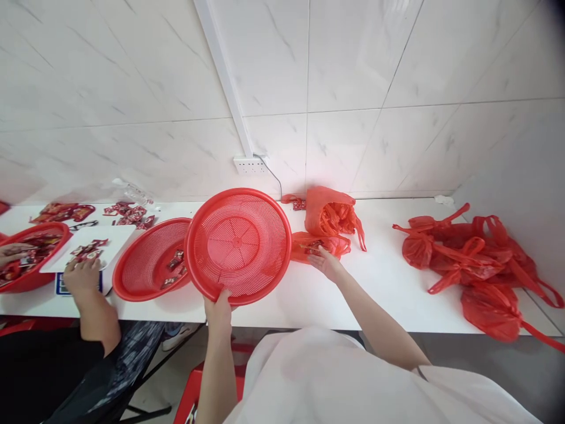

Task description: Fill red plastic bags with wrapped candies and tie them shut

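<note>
My left hand (218,312) is closed on the lower rim of a red mesh basket (238,244), which is tilted so that its bare inside faces me. My right hand (324,264) reaches to a red plastic bag (300,247) lying on the table, fingers stretched out at the bag's front. Small items show at the bag's mouth, partly hidden by my fingers. Just behind it stands a second red plastic bag (329,212) with crumpled red plastic inside. A second red mesh basket (148,259) rests to the left, holding several small red packets (176,268).
Several tied red bags (472,259) lie at the table's right end. On the left, a co-worker's hand (83,275) is over packets on a white scale (62,256), beside a full red basket (17,285). A power strip (250,165) is on the tiled wall.
</note>
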`<state>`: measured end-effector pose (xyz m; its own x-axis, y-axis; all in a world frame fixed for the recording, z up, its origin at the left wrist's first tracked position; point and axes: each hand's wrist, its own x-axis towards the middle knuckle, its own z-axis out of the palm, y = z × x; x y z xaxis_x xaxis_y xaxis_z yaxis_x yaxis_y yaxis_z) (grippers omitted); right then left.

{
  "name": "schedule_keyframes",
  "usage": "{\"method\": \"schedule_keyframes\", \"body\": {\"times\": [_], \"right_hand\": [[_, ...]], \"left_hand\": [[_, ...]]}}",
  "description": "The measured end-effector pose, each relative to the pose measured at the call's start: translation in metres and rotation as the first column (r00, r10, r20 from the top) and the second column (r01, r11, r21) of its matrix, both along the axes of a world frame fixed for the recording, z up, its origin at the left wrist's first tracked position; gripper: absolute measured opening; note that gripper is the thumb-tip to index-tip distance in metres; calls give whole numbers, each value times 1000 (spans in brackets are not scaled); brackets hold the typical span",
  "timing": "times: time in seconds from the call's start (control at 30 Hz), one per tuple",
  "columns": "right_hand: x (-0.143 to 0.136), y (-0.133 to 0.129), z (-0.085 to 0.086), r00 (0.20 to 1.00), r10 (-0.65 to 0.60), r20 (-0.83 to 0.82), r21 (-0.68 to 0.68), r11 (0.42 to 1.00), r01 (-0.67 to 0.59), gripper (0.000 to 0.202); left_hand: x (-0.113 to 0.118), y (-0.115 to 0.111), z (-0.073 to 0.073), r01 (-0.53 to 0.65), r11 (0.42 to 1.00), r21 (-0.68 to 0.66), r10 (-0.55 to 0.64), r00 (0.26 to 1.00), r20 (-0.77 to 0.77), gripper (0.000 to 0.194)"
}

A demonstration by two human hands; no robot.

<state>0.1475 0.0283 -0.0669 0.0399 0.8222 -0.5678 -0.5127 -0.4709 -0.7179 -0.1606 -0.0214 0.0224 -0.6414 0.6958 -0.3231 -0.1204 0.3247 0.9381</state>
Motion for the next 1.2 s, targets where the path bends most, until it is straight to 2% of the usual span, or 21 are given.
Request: {"method": "schedule_keyframes", "body": {"times": [0.1,0.2,0.27,0.37,0.43,0.53,0.6,0.67,0.73,0.77,0.9,1.07,1.2], "right_hand": [[-11,-10,4,994,114,-5,-49,992,-114,43],[-28,-31,12,944,316,-95,99,947,-307,48],[-39,-43,18,909,399,-117,169,910,-378,46],[-51,-53,23,911,390,-135,138,918,-372,42],[-53,-54,24,929,346,-133,83,938,-337,37],[-48,-54,27,962,262,-71,3,965,-263,30],[-42,-55,29,974,225,-21,-21,974,-225,31],[-35,-58,30,975,220,25,-39,975,-219,31],[-30,-64,30,969,242,59,-63,969,-238,30],[-29,-67,30,963,260,69,-75,964,-255,29],[-28,-85,26,937,337,94,-110,939,-327,30],[-38,-109,19,927,367,83,-117,927,-356,35],[-44,-117,19,916,396,68,-168,909,-381,35]], "left_hand": [[2,-2,1,14,1000,-27,-13,1000,23,59],[7,-5,4,81,996,-45,-77,994,84,47],[13,-8,5,139,990,-36,-131,976,172,44],[22,-12,2,210,977,-30,-193,937,292,48],[23,-10,-2,264,963,-46,-230,902,366,43],[6,1,-13,298,954,-31,-248,842,480,31],[-17,14,-24,202,979,-25,-163,851,499,30],[-47,30,-35,10,997,-72,25,879,477,27],[-75,46,-44,-173,978,-117,208,860,465,22],[-87,53,-47,-209,970,-122,242,855,458,21],[-117,76,-55,-276,957,-92,287,845,452,20],[-128,94,-67,-354,935,-28,337,861,382,19],[-134,102,-79,-444,896,-20,428,849,309,19]]}}
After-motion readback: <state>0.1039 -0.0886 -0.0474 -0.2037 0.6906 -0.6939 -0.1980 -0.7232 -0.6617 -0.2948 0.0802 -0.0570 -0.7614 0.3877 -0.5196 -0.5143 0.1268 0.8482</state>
